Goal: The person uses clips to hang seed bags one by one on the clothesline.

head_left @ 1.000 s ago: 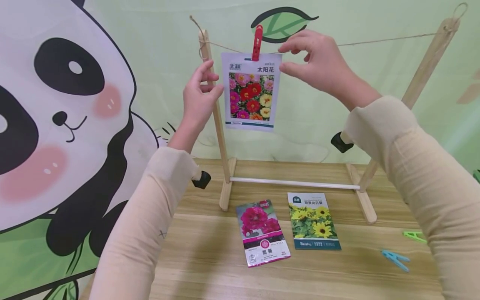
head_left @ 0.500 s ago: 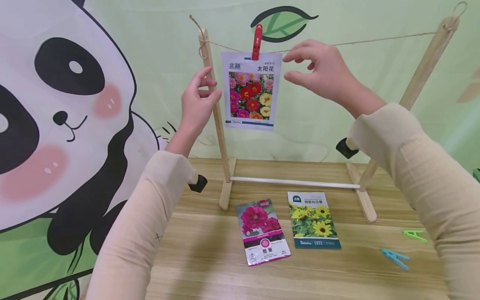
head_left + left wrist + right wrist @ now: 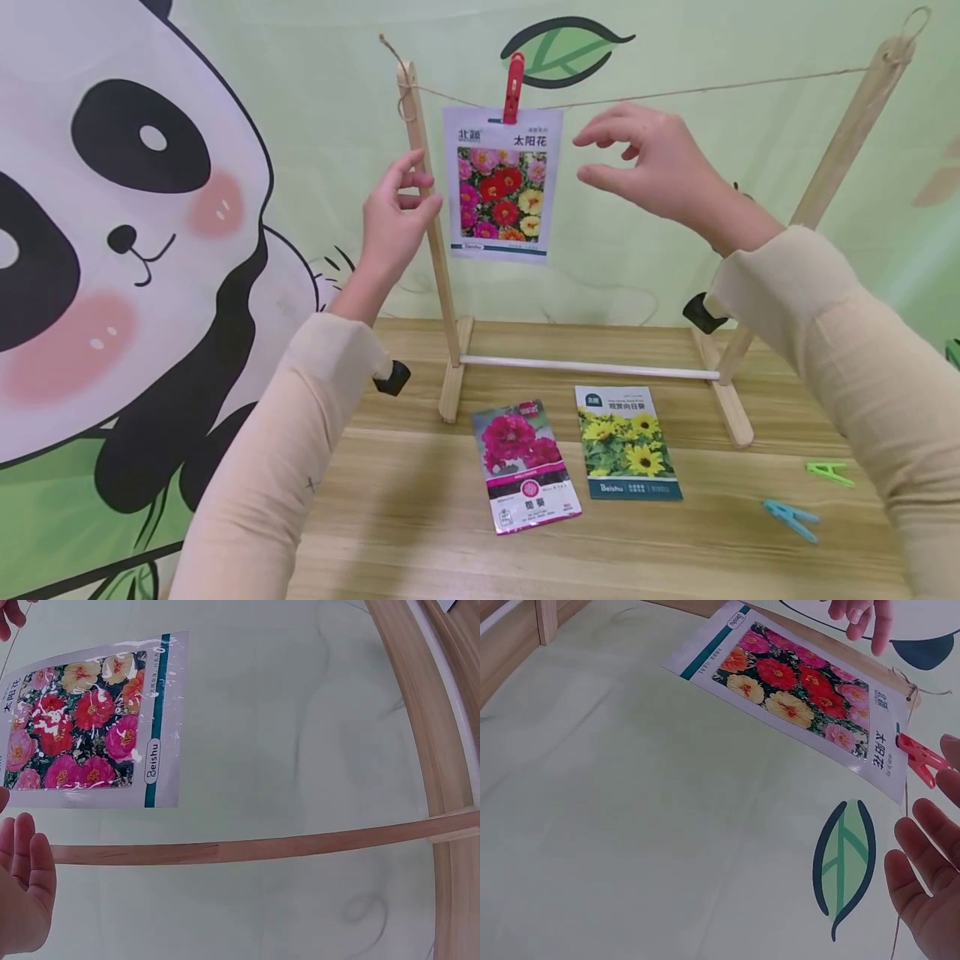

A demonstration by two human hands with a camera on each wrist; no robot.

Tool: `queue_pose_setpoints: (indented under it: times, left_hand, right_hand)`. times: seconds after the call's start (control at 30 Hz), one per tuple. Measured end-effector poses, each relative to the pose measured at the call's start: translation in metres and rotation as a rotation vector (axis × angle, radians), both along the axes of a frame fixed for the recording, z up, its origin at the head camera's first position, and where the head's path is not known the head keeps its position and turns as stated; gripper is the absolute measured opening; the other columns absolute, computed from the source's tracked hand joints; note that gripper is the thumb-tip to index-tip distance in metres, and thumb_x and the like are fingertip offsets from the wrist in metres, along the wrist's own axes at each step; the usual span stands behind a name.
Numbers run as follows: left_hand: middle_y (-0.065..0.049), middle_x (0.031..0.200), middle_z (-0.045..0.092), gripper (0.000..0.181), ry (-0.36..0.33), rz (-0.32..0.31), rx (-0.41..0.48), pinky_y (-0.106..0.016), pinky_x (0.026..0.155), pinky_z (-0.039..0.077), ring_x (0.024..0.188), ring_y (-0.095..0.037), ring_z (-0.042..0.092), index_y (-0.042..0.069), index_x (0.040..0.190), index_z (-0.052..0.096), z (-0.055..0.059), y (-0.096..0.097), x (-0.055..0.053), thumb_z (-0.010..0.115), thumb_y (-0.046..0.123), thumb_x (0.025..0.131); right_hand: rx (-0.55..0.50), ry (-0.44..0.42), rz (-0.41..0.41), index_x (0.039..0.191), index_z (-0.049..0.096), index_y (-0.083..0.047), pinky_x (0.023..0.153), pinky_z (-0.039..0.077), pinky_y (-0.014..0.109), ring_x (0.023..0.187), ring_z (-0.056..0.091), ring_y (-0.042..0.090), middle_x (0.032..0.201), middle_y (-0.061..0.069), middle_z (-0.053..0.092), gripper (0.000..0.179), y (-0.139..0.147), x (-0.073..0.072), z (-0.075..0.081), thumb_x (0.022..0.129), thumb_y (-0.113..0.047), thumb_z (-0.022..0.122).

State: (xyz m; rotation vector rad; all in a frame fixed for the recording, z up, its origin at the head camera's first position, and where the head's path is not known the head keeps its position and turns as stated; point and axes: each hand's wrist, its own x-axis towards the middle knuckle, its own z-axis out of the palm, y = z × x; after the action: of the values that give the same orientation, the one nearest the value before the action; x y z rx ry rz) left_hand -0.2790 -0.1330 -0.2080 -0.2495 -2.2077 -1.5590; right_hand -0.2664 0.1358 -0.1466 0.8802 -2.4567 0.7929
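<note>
A white seed packet (image 3: 504,187) with red, pink and yellow flowers hangs from a twine line (image 3: 712,88), held at its top by a red clothespin (image 3: 513,88). My left hand (image 3: 397,221) hovers just left of the packet, in front of the left post, fingers loosely bent and nothing in them. On the other side my right hand (image 3: 652,167) is held apart from the packet, thumb and fingers spread around air. The right wrist view shows the red clothespin (image 3: 922,756) across the line, near my right fingers.
On the wooden table (image 3: 405,533) lie a magenta flower packet (image 3: 527,467) and a yellow sunflower packet (image 3: 628,442). A blue clothespin (image 3: 792,520) and a green clothespin (image 3: 829,472) rest at right. Wooden posts, a left one (image 3: 437,267) and a right one (image 3: 851,137), carry the line; a white rod (image 3: 592,367) joins their feet.
My right hand has drawn away from the packet's upper right corner, moving right and down. The left hand has dropped slightly and pulled back from the left edge. The packet stays hanging.
</note>
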Motion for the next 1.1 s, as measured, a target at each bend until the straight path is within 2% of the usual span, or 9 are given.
queue_pose_setpoints:
  times: [0.17, 0.3, 0.53, 0.77, 1.1]
  left_hand:
    - [-0.009, 0.111, 0.053, 0.050, -0.008, -0.005, -0.013, -0.021, 0.073, 0.047, 0.084, -0.014, 0.050, 0.019, 0.131, 0.041, -0.004, -0.001, 0.003, 0.056, 0.008, 0.085]
    - [-0.006, 0.110, 0.053, 0.051, -0.009, -0.004, -0.025, -0.022, 0.075, 0.048, 0.085, -0.015, 0.051, 0.020, 0.131, 0.041, -0.011, -0.003, 0.000, 0.057, 0.010, 0.084]
    - [-0.006, 0.109, 0.054, 0.050, -0.012, -0.008, -0.046, -0.023, 0.074, 0.048, 0.085, -0.016, 0.051, 0.020, 0.131, 0.041, -0.018, -0.006, 0.000, 0.056, 0.009, 0.085]
    - [-0.006, 0.109, 0.054, 0.049, -0.020, -0.009, -0.058, -0.022, 0.071, 0.047, 0.085, -0.016, 0.051, 0.022, 0.131, 0.041, -0.022, -0.008, 0.000, 0.055, 0.010, 0.085]
    - [-0.007, 0.107, 0.054, 0.049, -0.029, -0.010, -0.066, -0.023, 0.070, 0.048, 0.083, -0.017, 0.053, 0.018, 0.130, 0.043, -0.026, -0.009, 0.002, 0.056, 0.007, 0.084]
  right_hand:
    - [0.006, 0.013, 0.019, 0.108, 0.061, -0.005, 0.075, 0.038, 0.026, 0.095, 0.046, 0.012, 0.110, 0.005, 0.057, 0.030, 0.004, 0.003, -0.005, 0.083, -0.019, 0.060]
    - [0.011, 0.035, 0.044, 0.107, 0.061, -0.003, 0.074, 0.038, 0.024, 0.093, 0.047, 0.012, 0.109, 0.006, 0.058, 0.028, 0.007, 0.004, -0.010, 0.082, -0.016, 0.061]
    - [0.033, 0.022, 0.067, 0.107, 0.061, -0.002, 0.075, 0.040, 0.032, 0.097, 0.050, 0.020, 0.111, 0.010, 0.057, 0.029, 0.009, 0.006, -0.018, 0.081, -0.015, 0.062]
    - [0.042, 0.019, 0.080, 0.107, 0.061, -0.003, 0.075, 0.041, 0.034, 0.098, 0.051, 0.021, 0.110, 0.010, 0.058, 0.028, 0.010, 0.006, -0.023, 0.081, -0.014, 0.062]
    - [0.048, 0.022, 0.104, 0.105, 0.062, -0.003, 0.073, 0.041, 0.035, 0.098, 0.052, 0.020, 0.107, 0.010, 0.060, 0.026, 0.014, 0.008, -0.031, 0.081, -0.011, 0.062]
